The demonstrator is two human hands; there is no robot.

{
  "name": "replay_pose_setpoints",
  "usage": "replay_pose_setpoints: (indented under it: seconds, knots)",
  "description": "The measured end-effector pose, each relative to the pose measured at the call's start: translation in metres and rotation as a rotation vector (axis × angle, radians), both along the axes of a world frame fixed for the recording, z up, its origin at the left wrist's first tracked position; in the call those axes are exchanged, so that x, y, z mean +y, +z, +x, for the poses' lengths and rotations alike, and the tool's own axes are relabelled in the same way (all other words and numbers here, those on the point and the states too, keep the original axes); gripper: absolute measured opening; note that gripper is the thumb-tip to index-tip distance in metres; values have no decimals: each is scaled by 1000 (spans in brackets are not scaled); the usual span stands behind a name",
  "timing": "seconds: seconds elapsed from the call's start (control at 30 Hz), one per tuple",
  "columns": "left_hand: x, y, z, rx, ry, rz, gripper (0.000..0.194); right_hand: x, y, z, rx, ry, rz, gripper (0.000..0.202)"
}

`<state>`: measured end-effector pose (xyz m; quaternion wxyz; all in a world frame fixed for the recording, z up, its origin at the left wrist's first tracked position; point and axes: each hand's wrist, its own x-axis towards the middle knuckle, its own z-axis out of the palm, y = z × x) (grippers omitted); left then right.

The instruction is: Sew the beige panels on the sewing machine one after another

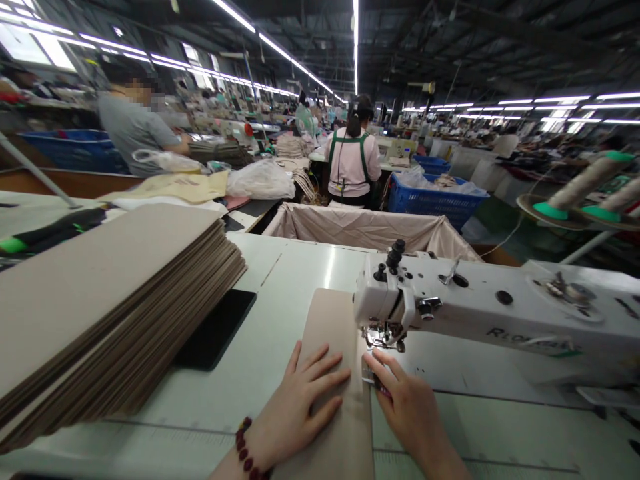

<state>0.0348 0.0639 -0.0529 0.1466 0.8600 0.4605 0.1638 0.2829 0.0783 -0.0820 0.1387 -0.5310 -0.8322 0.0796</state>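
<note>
In the head view, the left hand [295, 407] lies flat on a long tan strip [334, 333] of material, its fingers [320, 360] spread apart and pressing the strip down onto the pale bench [280, 280]; a dark red bead bracelet [246, 448] circles that wrist. The right hand [407, 407] sits just beside it at the strip's right edge, its fingers drawn close together with the tips on the edge, and a small thin object shows under them, too small to identify. The strip runs away from both hands and passes under the presser foot [385, 337] of the white sewing machine [480, 307], just beyond the fingertips. To the left of the left fingers, well apart, a tall slanting stack of tan sheets [110, 313] rests beside a black mat [216, 328]. Beyond the bench stands a cloth-lined bin [370, 230], and farther off a person in a pink top [353, 160] stands facing away, near a blue crate [430, 197].
</note>
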Motion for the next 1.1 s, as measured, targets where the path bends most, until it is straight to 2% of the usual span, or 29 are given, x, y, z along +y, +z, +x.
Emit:
replay_pose_setpoints:
  seconds: [0.3, 0.57, 0.7, 0.9, 1.1]
  knots:
    - [-1, 0, -4, 29, -39, 10, 48, 1, 2, 1, 6, 6, -48, 67]
    - [-17, -4, -14, 118, -102, 39, 54, 1, 0, 1, 3, -1, -41, 68]
    - [-19, -2, -14, 157, -141, 35, 54, 1, -2, 1, 2, -1, -41, 70]
    - [-8, 1, -5, 159, -154, 26, 55, 0, -2, 3, 10, 6, -55, 68]
    - [10, -6, -1, 110, -139, 30, 56, 1, -3, 2, 17, 14, -49, 68]
